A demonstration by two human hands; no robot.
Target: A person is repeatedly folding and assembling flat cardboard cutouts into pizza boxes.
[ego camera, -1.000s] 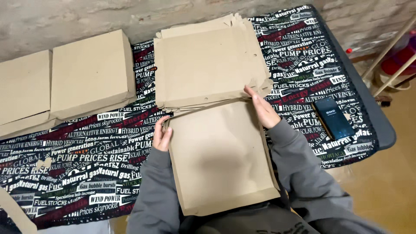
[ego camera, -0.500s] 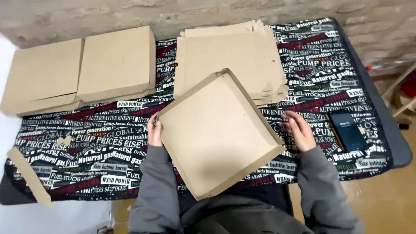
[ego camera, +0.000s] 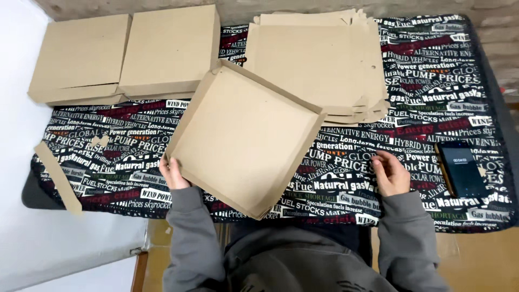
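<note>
Box tray (ego camera: 243,140), shallow and brown, lies turned cornerwise on the printed cloth (ego camera: 432,92), its low walls folded up and its open side facing the camera. The left hand (ego camera: 174,174) grips the tray's left corner: the fingers curl round the wall there, thumb on the near side, closed on the cardboard. The right hand (ego camera: 391,173) is off the tray, well to the right of its near edge, resting on or just above the cloth; which of the two is hard to tell from this angle. Its fingers are loosely bent and hold nothing.

Beyond the right fingers, past the tray's far right wall, sits a stack of flat blanks (ego camera: 324,65), and the tray's upper corner overlaps its near left part. Beyond the left fingers, two closed boxes (ego camera: 124,54) stand side by side at the far left of the cloth. Left of the left hand a cardboard strip (ego camera: 58,177) lies slantwise at the cloth's edge. Right of the right hand a dark phone (ego camera: 462,170) lies face up.
</note>
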